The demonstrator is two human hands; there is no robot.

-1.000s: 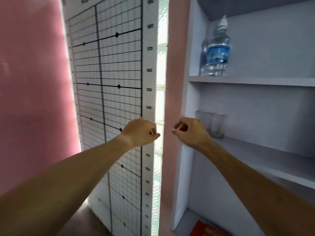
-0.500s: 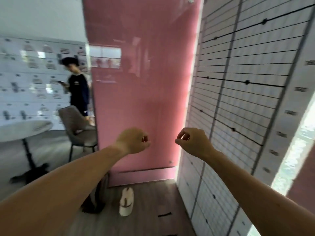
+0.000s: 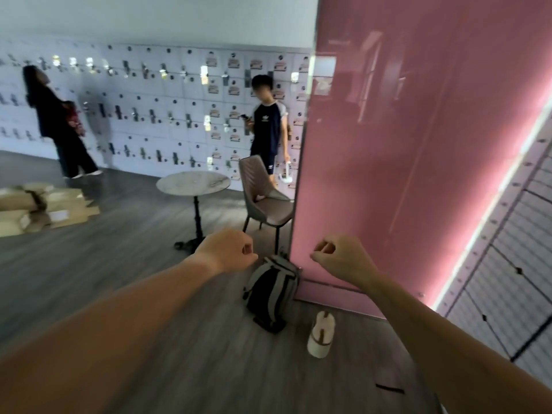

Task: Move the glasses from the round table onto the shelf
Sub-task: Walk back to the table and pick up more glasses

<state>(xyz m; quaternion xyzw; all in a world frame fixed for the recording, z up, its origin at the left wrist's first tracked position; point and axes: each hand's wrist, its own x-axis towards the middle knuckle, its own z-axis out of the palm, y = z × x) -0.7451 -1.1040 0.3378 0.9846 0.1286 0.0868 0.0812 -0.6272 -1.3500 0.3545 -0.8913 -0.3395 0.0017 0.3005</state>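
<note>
The round marble-topped table (image 3: 179,184) on a black pedestal stands across the room, left of centre. A faint clear shape near its right edge (image 3: 219,182) may be glassware, but it is too blurred to tell. The shelf is out of view. My left hand (image 3: 230,251) is held out in front of me with its fingers curled into a loose fist, holding nothing. My right hand (image 3: 343,261) is beside it, fingers curled with thumb and forefinger close together, also holding nothing. Both hands are well short of the table.
A padded chair (image 3: 268,204) stands right of the table against a pink glossy panel (image 3: 418,144). A backpack (image 3: 271,291) and a white cap (image 3: 321,334) lie on the floor ahead. Cardboard boxes (image 3: 38,204) sit far left. Two people (image 3: 265,127) (image 3: 56,121) stand by the lockers.
The view has swung left, away from the shelf with two glasses, past the measuring chart and the pink panel, to the room with the round table. Both hands stayed curled and held nothing.
</note>
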